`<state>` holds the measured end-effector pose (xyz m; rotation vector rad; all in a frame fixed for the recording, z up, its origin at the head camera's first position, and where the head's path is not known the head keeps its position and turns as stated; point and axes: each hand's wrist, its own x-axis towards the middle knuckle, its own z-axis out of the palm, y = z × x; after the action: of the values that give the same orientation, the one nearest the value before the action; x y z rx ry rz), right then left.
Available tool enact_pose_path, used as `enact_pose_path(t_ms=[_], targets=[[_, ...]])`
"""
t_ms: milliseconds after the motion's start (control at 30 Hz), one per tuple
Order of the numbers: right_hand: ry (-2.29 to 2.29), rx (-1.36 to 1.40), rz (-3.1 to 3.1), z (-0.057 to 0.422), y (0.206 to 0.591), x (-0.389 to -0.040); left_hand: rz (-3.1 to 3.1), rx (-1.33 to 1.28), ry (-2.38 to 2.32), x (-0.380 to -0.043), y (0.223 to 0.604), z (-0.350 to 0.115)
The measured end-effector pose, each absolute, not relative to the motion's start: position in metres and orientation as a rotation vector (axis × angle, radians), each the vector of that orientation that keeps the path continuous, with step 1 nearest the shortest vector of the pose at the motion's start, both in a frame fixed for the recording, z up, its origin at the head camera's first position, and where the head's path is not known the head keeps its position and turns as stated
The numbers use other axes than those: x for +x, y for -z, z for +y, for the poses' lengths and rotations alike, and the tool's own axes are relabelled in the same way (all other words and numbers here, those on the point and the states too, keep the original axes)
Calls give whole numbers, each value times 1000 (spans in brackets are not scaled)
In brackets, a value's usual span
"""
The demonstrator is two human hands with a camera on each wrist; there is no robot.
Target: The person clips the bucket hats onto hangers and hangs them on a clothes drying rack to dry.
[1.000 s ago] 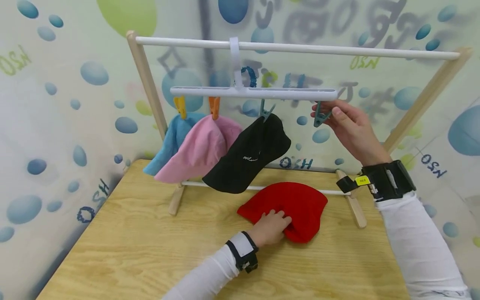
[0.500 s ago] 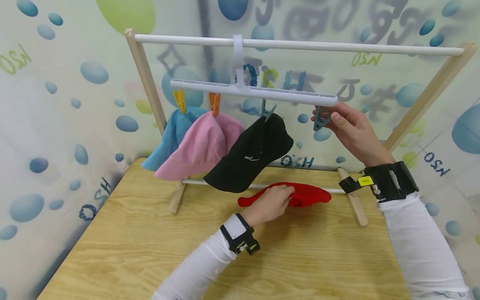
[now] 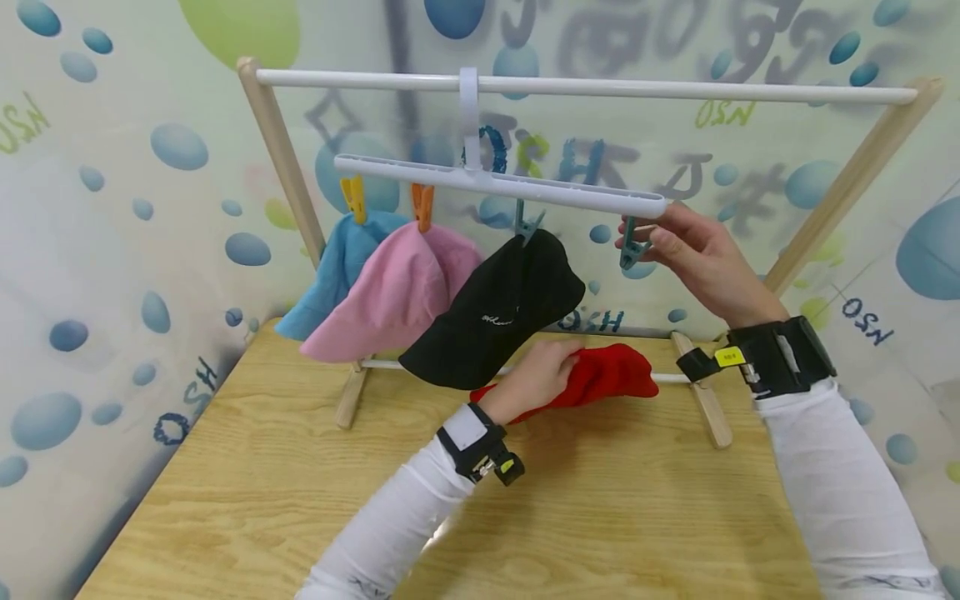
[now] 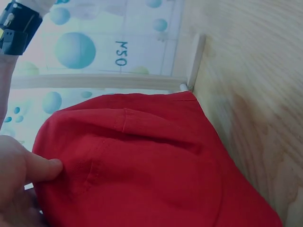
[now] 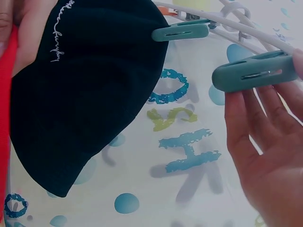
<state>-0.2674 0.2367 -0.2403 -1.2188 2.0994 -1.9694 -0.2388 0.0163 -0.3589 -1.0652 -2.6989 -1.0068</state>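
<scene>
My left hand (image 3: 531,382) grips the red bucket hat (image 3: 611,373) by its crown, low over the table below the black hat. In the left wrist view the thumb (image 4: 46,169) presses on the red cloth (image 4: 156,175). At the hanger's right end, my right hand (image 3: 705,265) pinches a dark green clothespin (image 3: 631,250); the right wrist view shows that clothespin (image 5: 255,72) between thumb and fingers, with no cloth in it. Beside it a black bucket hat (image 3: 498,312) hangs from another green clothespin (image 3: 527,223).
A white hanger (image 3: 495,185) hooks over the rack's top bar (image 3: 600,86), its right end tilted down. A pink hat (image 3: 401,292) hangs from an orange clothespin (image 3: 422,207), a blue hat (image 3: 337,267) from a yellow one. The rack stands on a wooden table (image 3: 262,500) against patterned walls.
My left hand has picked the red hat up off the table and moved it back and up, tipping it. The hanger's right end has dropped slightly, with my right hand still at the clothespin.
</scene>
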Motion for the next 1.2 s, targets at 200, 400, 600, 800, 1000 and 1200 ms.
enact_pose_path(t_ms=[200, 400, 600, 800, 1000, 1200], targets=[[1867, -1150, 2288, 237, 238, -266, -2616, -1013, 1112, -239, 350, 14], [1822, -1115, 2338, 230, 239, -267, -2548, -982, 1253, -238, 343, 13], [1835, -1112, 2296, 227, 239, -267, -2491, -990, 1308, -237, 330, 17], [1895, -1125, 2266, 224, 241, -268, -2422, -1002, 1311, -236, 314, 22], [1952, -1076, 2276, 218, 244, -266, -2408, -975, 1290, -235, 304, 27], [1991, -1051, 2266, 213, 243, -263, -2394, -881, 1277, -234, 298, 28]])
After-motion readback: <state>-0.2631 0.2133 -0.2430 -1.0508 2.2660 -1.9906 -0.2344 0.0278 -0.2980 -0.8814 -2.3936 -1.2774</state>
